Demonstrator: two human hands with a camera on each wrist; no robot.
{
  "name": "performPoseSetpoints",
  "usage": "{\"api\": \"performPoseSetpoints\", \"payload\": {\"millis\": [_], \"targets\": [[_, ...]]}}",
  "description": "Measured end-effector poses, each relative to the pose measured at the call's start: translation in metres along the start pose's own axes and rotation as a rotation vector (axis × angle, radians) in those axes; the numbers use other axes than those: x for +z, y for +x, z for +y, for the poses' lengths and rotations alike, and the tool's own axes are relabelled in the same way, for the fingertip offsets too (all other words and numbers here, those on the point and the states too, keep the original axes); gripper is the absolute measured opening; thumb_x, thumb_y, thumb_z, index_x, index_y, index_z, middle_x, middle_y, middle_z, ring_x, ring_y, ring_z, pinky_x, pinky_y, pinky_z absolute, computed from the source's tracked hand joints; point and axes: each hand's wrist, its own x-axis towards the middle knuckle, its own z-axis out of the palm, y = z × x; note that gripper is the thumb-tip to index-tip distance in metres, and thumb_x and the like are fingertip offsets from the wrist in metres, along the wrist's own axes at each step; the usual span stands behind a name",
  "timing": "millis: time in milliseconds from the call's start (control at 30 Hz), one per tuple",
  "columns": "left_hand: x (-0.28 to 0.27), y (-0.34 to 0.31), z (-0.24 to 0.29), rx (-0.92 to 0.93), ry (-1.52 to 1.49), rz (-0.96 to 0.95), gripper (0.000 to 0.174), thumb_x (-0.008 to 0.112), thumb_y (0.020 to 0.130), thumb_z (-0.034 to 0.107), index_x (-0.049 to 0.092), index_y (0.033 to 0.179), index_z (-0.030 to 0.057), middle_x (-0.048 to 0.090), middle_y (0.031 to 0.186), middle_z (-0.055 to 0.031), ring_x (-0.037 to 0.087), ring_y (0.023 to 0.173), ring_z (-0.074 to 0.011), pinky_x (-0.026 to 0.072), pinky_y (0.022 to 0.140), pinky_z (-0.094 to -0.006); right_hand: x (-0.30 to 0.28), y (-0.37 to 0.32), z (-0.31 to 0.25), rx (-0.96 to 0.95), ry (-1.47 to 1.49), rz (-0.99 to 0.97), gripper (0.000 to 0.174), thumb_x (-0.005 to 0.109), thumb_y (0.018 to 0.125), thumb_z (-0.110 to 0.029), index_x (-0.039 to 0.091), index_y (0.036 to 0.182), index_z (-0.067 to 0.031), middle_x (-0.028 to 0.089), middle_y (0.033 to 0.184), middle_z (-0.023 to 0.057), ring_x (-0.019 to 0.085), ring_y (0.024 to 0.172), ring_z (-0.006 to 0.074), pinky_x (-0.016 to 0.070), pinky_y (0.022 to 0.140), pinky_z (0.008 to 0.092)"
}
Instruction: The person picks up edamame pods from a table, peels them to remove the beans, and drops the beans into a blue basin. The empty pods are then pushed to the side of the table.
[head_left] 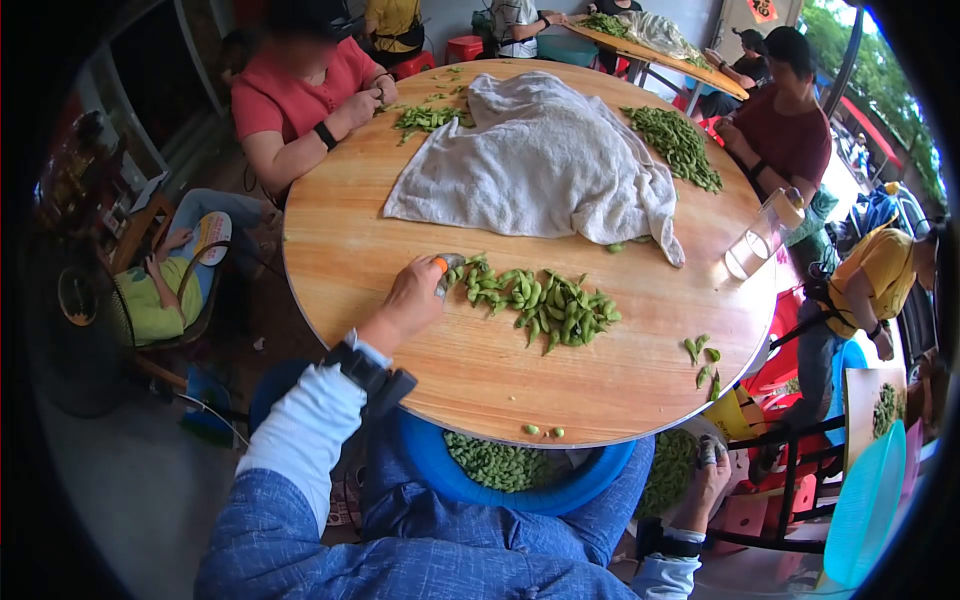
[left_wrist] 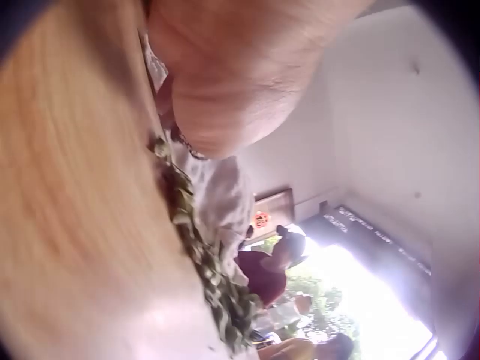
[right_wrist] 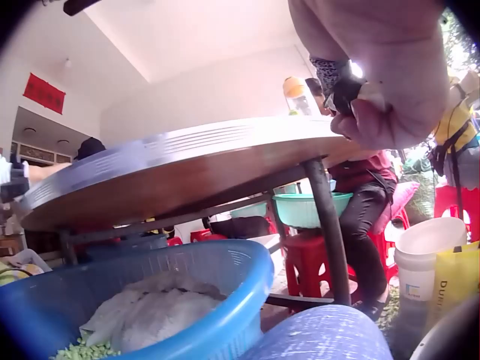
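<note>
Green soybean pods (head_left: 560, 305) lie in a loose heap on the round wooden table (head_left: 450, 390). My left hand (head_left: 408, 300) reaches over the table to the left end of the heap, its covered fingertips, grey with an orange band, right at the pods. In the left wrist view, the pods (left_wrist: 217, 292) stretch beyond the hand (left_wrist: 232, 75). Low at the right, beside the table edge, my right hand (head_left: 712, 478) hangs near a container of pods (head_left: 668, 470). Dark and patterned coverings wrap fingers of my right hand (right_wrist: 382, 90), which are loosely bent with nothing visible in them.
A blue basin (head_left: 420, 460) with shelled beans (head_left: 495, 462) stands at my lap under the table edge. A white towel (head_left: 530, 160) covers a mound mid-table. A clear jug (head_left: 748, 255) stands at the right. Two people sit across, near other pod heaps (head_left: 680, 148).
</note>
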Motion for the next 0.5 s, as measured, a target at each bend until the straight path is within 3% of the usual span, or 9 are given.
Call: {"api": "performPoseSetpoints", "payload": {"millis": [33,133,233,333,367,433,500], "targets": [[0.004,0.006,-0.01,0.022,0.041,-0.08,0.035,0.044,0.06,-0.007,0.055,0.092,-0.0011,0.054,0.089,-0.0215,0.051,0.085,-0.0358,0.0411,0.074,-0.0393,0.007,-0.003,-0.003,-0.03,0.005,-0.024,0.014,0.055,0.081,-0.016,0.057,0.089,-0.0043,0.054,0.072,-0.0031,0.045,0.057,0.0021,0.0332,0.048,0.0132],[0.008,0.006,-0.019,0.21,0.094,-0.013,0.03,0.047,0.06,-0.007,0.057,0.088,-0.001,0.054,0.091,-0.0198,0.05,0.087,-0.0355,0.0411,0.075,-0.0382,0.024,-0.018,-0.019,-0.038,0.009,-0.112,0.014,0.054,0.081,-0.01,0.056,0.092,-0.0013,0.055,0.075,-0.0022,0.046,0.06,0.0029,0.0344,0.052,0.014],[0.004,-0.004,-0.016,0.219,0.13,-0.014,0.02,0.05,0.064,-0.003,0.058,0.082,-0.0011,0.055,0.085,-0.013,0.05,0.086,-0.0288,0.0417,0.075,-0.0362,0.056,-0.036,-0.04,-0.065,0.005,-0.241,0.017,0.053,0.081,-0.006,0.055,0.096,0.0016,0.057,0.08,0.0013,0.05,0.066,0.0049,0.0385,0.058,0.0156],[-0.003,-0.015,-0.008,0.118,0.246,-0.015,0.014,0.052,0.065,0.0,0.058,0.078,-0.0005,0.054,0.085,-0.0116,0.051,0.085,-0.0267,0.042,0.073,-0.0355,0.087,-0.049,-0.051,-0.044,-0.022,-0.39,0.017,0.052,0.081,-0.004,0.055,0.096,0.0024,0.058,0.081,0.0039,0.052,0.068,0.0073,0.0411,0.062,0.0175],[-0.005,-0.018,-0.005,0.083,0.286,-0.033,0.013,0.053,0.065,0.001,0.058,0.077,0.0001,0.054,0.085,-0.0115,0.051,0.084,-0.0265,0.042,0.073,-0.0352,0.1,-0.053,-0.051,-0.083,-0.016,-0.413,0.019,0.054,0.08,-0.007,0.055,0.096,0.0018,0.058,0.079,0.0033,0.051,0.063,0.0069,0.039,0.056,0.0171],[-0.009,-0.02,0.001,0.025,0.365,-0.062,0.012,0.054,0.065,0.003,0.058,0.076,0.0012,0.054,0.086,-0.0113,0.051,0.084,-0.0261,0.042,0.072,-0.0345,0.122,-0.061,-0.059,-0.077,0.015,-0.507,0.019,0.054,0.079,-0.005,0.055,0.096,0.0028,0.059,0.081,0.0048,0.054,0.067,0.0088,0.0418,0.061,0.0191],[-0.012,-0.019,0.003,-0.012,0.25,-0.028,0.009,0.055,0.065,0.005,0.058,0.074,0.0031,0.055,0.082,-0.0119,0.052,0.081,-0.028,0.0426,0.069,-0.0355,0.136,-0.067,-0.064,-0.072,0.014,-0.573,0.018,0.054,0.078,-0.002,0.055,0.096,0.004,0.059,0.085,0.0063,0.055,0.072,0.011,0.0439,0.067,0.0222]]}}
